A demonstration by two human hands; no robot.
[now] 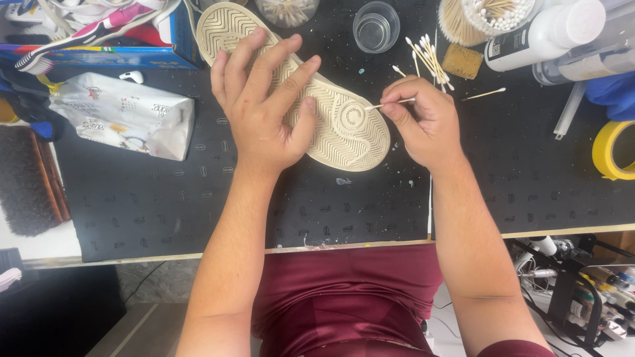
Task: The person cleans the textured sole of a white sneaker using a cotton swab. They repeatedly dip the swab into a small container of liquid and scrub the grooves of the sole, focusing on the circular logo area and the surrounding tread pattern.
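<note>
A cream shoe sole (pixel 344 125) lies tread-up on the black desk (pixel 264 205), running from the upper middle of the frame down toward the centre. The left hand (pixel 261 112) lies flat across it, fingers (pixel 291 73) spread and released rather than curled round anything, pressing down, it seems, so the sole does not slide. The right hand (pixel 426 122), just right of the sole's lower end, has its fingers clenched in a pinch on a cotton swab (pixel 389 103), whose tip touches the round patch in the tread; the fine grip looks suited to working into the narrow grooves.

More cotton swabs (pixel 426 59) lie loose on the desk just above the right hand, near enough to pick up, with a small tan sponge (pixel 462 61) beside them. A clear glass (pixel 376 26) and a white bottle (pixel 546 36) stand along the top edge. A white packet of wipes (pixel 126 116) lies at the left, a dark brush (pixel 26 178) at the far left edge, and a roll of yellow tape (pixel 615 149) at the right edge
</note>
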